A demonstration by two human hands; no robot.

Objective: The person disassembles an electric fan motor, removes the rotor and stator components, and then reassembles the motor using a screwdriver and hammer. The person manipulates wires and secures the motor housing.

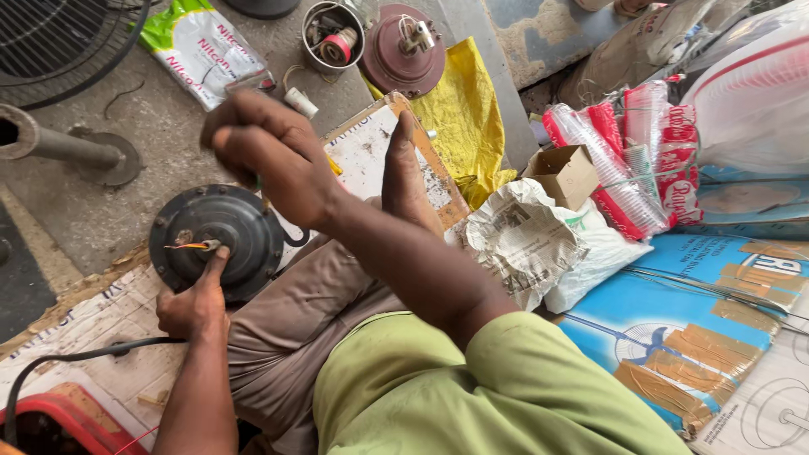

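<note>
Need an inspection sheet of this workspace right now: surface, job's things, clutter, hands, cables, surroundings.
Surface: concrete floor, cardboard sheets laid on it.
Job's things: dark round fan motor propped at the knee, thin orange wires at its centre.
Clutter: maroon motor, tin of parts, yellow bag, small carton, crumpled newspaper.
Hands: left hand steadies the motor, thumb at the hub; right hand raised, closed, contents not visible.
Cables: black cable across the cardboard.
Surroundings: fan grille, blue fan boxes, metal pipe.
</note>
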